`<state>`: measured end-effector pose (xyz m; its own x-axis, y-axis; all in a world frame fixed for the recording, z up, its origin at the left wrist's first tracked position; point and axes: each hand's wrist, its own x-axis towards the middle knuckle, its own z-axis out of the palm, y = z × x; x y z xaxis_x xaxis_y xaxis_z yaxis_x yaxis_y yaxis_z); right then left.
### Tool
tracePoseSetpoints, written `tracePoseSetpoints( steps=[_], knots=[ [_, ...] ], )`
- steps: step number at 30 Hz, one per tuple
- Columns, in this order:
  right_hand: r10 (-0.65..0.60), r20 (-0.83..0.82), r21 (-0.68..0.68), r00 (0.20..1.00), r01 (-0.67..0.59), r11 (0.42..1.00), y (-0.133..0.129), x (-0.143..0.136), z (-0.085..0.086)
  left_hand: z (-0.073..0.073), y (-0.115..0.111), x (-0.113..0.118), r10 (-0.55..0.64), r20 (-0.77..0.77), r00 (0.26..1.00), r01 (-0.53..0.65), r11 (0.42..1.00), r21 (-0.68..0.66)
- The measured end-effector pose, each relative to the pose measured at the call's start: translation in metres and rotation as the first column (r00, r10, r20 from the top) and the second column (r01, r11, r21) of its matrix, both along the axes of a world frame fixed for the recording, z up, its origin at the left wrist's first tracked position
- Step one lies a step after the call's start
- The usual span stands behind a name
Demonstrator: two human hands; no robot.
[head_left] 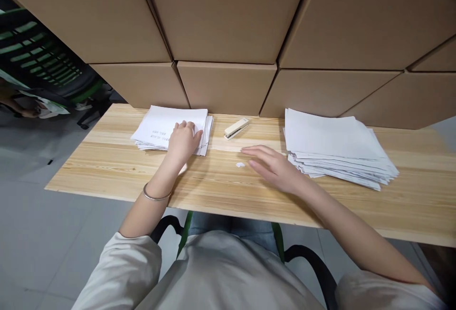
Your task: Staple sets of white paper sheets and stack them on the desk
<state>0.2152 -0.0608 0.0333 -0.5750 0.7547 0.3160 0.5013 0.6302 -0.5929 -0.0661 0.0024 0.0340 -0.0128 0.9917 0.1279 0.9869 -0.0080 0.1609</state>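
My left hand rests on top of the left stack of paper, its fingers spread slightly on the sheet and the thumb apart. A few lines of print show on that top sheet. My right hand hovers over or lightly touches the table, fingers stretched out and nothing held. Small white paper scraps lie just left of its fingertips. Beyond them sits a cream stapler, touched by neither hand. A second, thicker paper stack lies right of my right hand, its edges uneven.
Cardboard boxes form a wall along the back of the wooden table. A pale object is partly hidden by my left wrist. A black and green chair and part of another person are at far left.
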Motion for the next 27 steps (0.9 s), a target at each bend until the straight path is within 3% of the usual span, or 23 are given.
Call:
tracePoseSetpoints(
  steps=[4, 7, 12, 16, 21, 27],
  knots=[
    [0.032, -0.050, -0.074, 0.998, -0.035, 0.997, 0.012, -0.021, -0.015, 0.003, -0.001, 0.000, -0.021, 0.015, 1.000, 0.021, 1.000, -0.009],
    [-0.025, -0.045, -0.069, 0.999, 0.022, 0.997, 0.021, -0.033, -0.029, 0.003, -0.001, 0.001, -0.024, 0.009, 1.000, 0.024, 1.000, -0.014],
    [-0.045, 0.209, 0.186, 0.977, 0.005, 0.982, 0.026, -0.041, -0.049, 0.002, -0.002, 0.000, -0.057, 0.006, 0.998, 0.057, 0.998, -0.019],
    [-0.070, 0.337, 0.281, 0.939, -0.030, 0.959, 0.024, -0.040, -0.052, 0.005, -0.004, 0.000, -0.068, 0.018, 0.998, 0.068, 0.997, -0.022],
    [-0.098, 0.334, 0.309, 0.937, -0.011, 0.951, 0.023, -0.041, -0.051, 0.012, -0.008, 0.007, -0.082, 0.003, 0.997, 0.082, 0.996, -0.045],
    [-0.142, 0.315, 0.341, 0.938, 0.028, 0.940, 0.021, -0.042, -0.052, 0.017, -0.012, 0.012, 0.010, 0.018, 1.000, -0.009, 0.998, -0.065]
  ],
)
